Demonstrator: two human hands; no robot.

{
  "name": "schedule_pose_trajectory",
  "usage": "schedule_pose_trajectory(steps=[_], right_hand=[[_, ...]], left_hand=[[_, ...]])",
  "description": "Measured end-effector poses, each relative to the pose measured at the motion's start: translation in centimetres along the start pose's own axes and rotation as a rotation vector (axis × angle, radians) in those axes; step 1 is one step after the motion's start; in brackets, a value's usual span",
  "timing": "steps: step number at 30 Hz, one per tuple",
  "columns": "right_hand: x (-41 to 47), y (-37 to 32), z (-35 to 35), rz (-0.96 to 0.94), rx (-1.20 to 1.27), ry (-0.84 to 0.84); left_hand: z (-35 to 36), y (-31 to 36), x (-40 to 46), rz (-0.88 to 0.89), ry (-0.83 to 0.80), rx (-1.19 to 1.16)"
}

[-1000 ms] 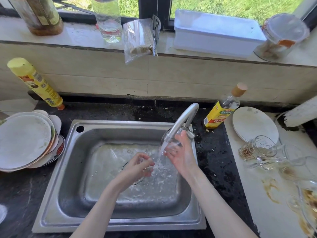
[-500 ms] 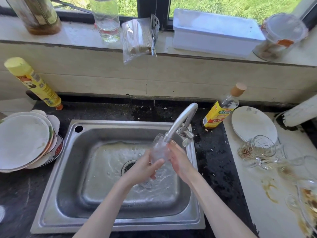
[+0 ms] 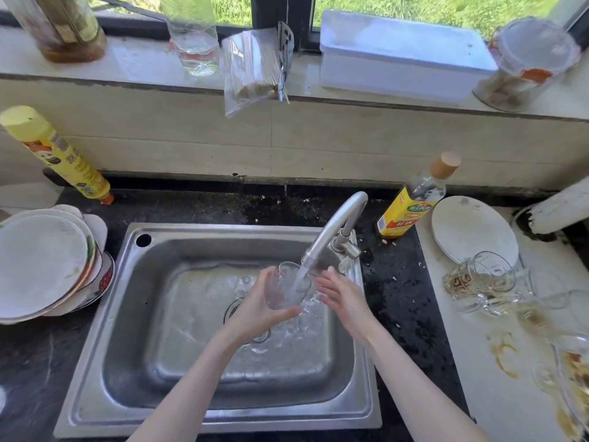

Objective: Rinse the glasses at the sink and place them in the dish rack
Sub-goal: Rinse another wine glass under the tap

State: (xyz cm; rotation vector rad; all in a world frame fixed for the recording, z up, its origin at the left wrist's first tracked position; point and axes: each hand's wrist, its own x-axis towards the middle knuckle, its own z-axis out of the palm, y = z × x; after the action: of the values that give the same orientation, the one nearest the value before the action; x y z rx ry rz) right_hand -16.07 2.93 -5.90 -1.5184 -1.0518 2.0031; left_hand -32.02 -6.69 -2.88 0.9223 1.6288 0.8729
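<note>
Over the sink (image 3: 95,330), under the tap (image 3: 331,231), the left hand (image 3: 255,311) wraps around a glass (image 3: 282,290) tilted mouth-up so the stream fills it, while the right hand (image 3: 342,296) waits beside it, fingers straight, holding nothing.

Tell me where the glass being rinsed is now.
In the head view, the glass is over the sink, under the faucet, held in the left hand.

The faucet spout (image 3: 331,231) is overhanging the sink (image 3: 134,378) at far right; stacked plates (image 3: 41,263) and dirty glass mugs (image 3: 478,279) are flanking it.
</note>
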Motion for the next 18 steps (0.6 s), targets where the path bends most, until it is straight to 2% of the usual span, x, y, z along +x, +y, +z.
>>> schedule_pose_trajectory(steps=[3, 5, 8, 18], right_hand=[[1.5, -0.1, -1.3, 0.186, 0.230, 0.181], [2.0, -0.8, -1.5, 0.256, 0.406, 0.206], [2.3, -1.8, -1.6, 0.260, 0.598, 0.189], [2.8, -1.8, -1.4, 0.348, 0.608, 0.161]], left_hand=[[0.1, -0.1, -0.1, 0.033, 0.036, 0.076], [0.3, 0.0, -0.1, 0.055, 0.034, 0.108], [0.4, 0.3, 0.1, 0.101, 0.031, 0.116], [1.0, 0.2, 1.0, 0.202, 0.031, 0.135]])
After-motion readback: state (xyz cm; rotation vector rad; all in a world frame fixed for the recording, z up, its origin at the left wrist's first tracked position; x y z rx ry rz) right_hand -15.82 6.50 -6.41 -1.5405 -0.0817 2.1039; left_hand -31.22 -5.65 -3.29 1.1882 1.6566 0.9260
